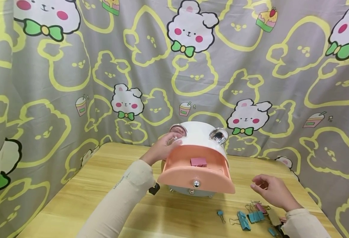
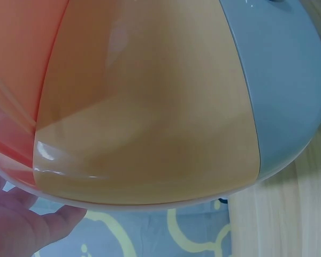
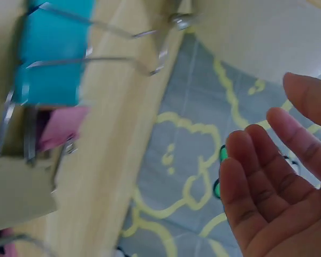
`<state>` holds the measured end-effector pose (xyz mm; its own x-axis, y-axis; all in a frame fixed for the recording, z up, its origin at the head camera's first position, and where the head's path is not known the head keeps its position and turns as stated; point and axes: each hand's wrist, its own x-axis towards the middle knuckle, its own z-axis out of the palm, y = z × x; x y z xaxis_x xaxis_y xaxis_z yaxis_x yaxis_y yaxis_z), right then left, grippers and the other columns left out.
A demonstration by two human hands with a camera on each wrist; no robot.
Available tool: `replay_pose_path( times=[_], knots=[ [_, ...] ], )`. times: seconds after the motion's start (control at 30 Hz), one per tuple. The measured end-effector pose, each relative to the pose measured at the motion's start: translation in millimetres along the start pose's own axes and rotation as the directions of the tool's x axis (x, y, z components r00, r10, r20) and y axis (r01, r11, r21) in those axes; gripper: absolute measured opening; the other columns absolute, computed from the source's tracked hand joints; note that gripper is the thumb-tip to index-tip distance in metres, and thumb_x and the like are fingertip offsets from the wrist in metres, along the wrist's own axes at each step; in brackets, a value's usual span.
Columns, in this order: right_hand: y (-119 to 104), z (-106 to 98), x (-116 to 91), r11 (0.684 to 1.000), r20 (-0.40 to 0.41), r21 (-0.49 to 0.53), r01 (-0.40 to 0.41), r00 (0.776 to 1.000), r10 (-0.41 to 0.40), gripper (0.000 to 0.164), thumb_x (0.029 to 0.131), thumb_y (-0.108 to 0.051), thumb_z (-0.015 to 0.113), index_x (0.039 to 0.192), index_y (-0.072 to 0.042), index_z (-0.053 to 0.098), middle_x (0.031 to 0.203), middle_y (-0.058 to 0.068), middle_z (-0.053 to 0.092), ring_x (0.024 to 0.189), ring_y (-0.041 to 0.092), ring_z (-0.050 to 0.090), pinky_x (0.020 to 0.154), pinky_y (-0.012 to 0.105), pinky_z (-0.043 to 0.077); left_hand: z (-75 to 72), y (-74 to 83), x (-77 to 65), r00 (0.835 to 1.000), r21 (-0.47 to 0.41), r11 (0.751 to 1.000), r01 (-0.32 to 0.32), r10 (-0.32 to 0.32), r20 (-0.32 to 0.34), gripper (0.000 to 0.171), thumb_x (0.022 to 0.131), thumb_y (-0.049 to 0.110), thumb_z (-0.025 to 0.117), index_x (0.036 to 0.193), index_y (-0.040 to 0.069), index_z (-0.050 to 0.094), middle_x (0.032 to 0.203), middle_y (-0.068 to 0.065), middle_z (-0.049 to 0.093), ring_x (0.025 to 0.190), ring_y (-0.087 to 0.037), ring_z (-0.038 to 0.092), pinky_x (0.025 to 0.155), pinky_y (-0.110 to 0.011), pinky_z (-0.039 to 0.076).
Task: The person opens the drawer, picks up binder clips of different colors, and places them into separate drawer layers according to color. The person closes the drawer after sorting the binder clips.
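Observation:
A small desktop drawer box shaped like an animal head, with a white top and silver round eyes, stands on the table. Its top orange drawer is pulled out, and a pink binder clip lies inside. My left hand holds the box's upper left side beside the eye; in the left wrist view its fingers lie at the box's rim. To the right of the box, my right hand hovers empty, fingers loosely bent. Near its wrist lie several binder clips, among them a blue one.
A small blue clip lies apart, left of the pile. Below the orange drawer is a grey-blue drawer with a silver knob. A black object sits by the box's left foot. Patterned curtain hangs behind the wooden table.

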<state>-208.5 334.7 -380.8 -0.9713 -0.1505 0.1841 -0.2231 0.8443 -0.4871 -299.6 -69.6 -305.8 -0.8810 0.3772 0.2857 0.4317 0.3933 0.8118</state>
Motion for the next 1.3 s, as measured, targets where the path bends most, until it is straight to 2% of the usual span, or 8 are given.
replay_pose_path(
  times=[0.17, 0.3, 0.43, 0.57, 0.73, 0.9, 1.0, 1.3],
  knots=[
    [15.9, 4.5, -1.9, 0.999, 0.051, 0.017, -0.027, 0.998, 0.027, 0.033, 0.09, -0.03, 0.07, 0.106, -0.002, 0.067, 0.094, 0.004, 0.066, 0.081, 0.019, 0.063, 0.067, 0.038, 0.054, -0.4, -0.7, 1.4, 1.0, 0.006, 1.0, -0.016, 0.016, -0.009, 0.036, 0.097, 0.032, 0.059, 0.126, 0.012, 0.058, 0.134, -0.009, 0.052, 0.124, -0.027, 0.046, 0.102, -0.048, 0.039],
    [26.8, 9.9, -3.3, 0.997, 0.096, 0.039, -0.067, 0.993, 0.063, 0.031, 0.089, -0.026, 0.071, 0.107, -0.001, 0.066, 0.094, 0.005, 0.065, 0.081, 0.02, 0.063, 0.067, 0.036, 0.054, -0.4, -0.7, 0.7, 1.0, 0.003, 1.0, -0.011, 0.011, -0.01, 0.036, 0.097, 0.032, 0.059, 0.126, 0.012, 0.058, 0.135, -0.01, 0.052, 0.125, -0.028, 0.046, 0.101, -0.049, 0.04],
    [36.2, 15.2, -5.2, 0.993, 0.166, 0.052, -0.104, 0.982, 0.094, 0.03, 0.088, -0.024, 0.072, 0.106, -0.001, 0.065, 0.094, 0.007, 0.064, 0.081, 0.022, 0.063, 0.069, 0.04, 0.053, -0.2, -0.7, -0.4, 1.0, 0.0, 1.0, 0.008, -0.008, -0.006, 0.036, 0.097, 0.033, 0.06, 0.127, 0.013, 0.058, 0.136, -0.009, 0.051, 0.126, -0.028, 0.046, 0.101, -0.048, 0.041],
    [42.4, 19.1, -6.3, 0.985, 0.256, 0.039, -0.169, 0.955, 0.153, 0.037, 0.087, -0.03, 0.073, 0.108, -0.002, 0.064, 0.098, 0.01, 0.063, 0.086, 0.027, 0.061, 0.069, 0.045, 0.052, -0.3, 0.0, -0.7, 1.0, -0.006, 1.0, 0.007, -0.007, -0.002, 0.036, 0.097, 0.033, 0.059, 0.127, 0.013, 0.058, 0.136, -0.009, 0.051, 0.125, -0.028, 0.046, 0.1, -0.048, 0.041],
    [45.1, 23.3, -6.4, 0.965, 0.34, 0.037, -0.259, 0.911, 0.231, 0.047, 0.083, -0.039, 0.075, 0.11, -0.003, 0.061, 0.101, 0.013, 0.059, 0.087, 0.028, 0.06, 0.068, 0.043, 0.05, -1.2, 0.8, 0.0, 1.0, -0.007, 1.0, 0.009, -0.009, -0.002, 0.038, 0.097, 0.035, 0.059, 0.128, 0.014, 0.058, 0.136, -0.008, 0.051, 0.126, -0.029, 0.046, 0.1, -0.049, 0.041],
    [47.3, 26.7, -8.2, 0.965, 0.362, 0.023, -0.26, 0.902, 0.234, 0.044, 0.085, -0.039, 0.073, 0.108, -0.003, 0.061, 0.097, 0.011, 0.059, 0.08, 0.024, 0.057, 0.065, 0.04, 0.047, -1.6, 0.4, 0.0, 1.0, -0.008, 1.0, 0.026, -0.026, 0.002, 0.04, 0.096, 0.038, 0.06, 0.129, 0.016, 0.057, 0.138, -0.007, 0.05, 0.128, -0.029, 0.045, 0.1, -0.051, 0.041],
    [48.3, 27.6, -8.5, 0.971, 0.361, 0.012, -0.24, 0.907, 0.219, 0.041, 0.087, -0.038, 0.071, 0.106, -0.003, 0.061, 0.094, 0.009, 0.06, 0.079, 0.023, 0.058, 0.064, 0.041, 0.048, -1.6, 0.6, -0.7, 1.0, -0.008, 1.0, 0.025, -0.025, 0.005, 0.04, 0.096, 0.038, 0.059, 0.129, 0.015, 0.057, 0.138, -0.007, 0.05, 0.128, -0.03, 0.045, 0.1, -0.05, 0.041],
    [52.8, 30.1, -6.4, 0.968, 0.348, 0.012, -0.252, 0.908, 0.233, 0.031, 0.087, -0.029, 0.073, 0.1, -0.004, 0.061, 0.086, 0.005, 0.06, 0.074, 0.02, 0.057, 0.063, 0.039, 0.047, -1.0, 2.3, -2.2, 1.0, -0.019, 1.0, 0.0, 0.0, 0.002, 0.038, 0.097, 0.033, 0.059, 0.129, 0.012, 0.058, 0.137, -0.01, 0.051, 0.126, -0.03, 0.046, 0.099, -0.048, 0.042]
  ],
)
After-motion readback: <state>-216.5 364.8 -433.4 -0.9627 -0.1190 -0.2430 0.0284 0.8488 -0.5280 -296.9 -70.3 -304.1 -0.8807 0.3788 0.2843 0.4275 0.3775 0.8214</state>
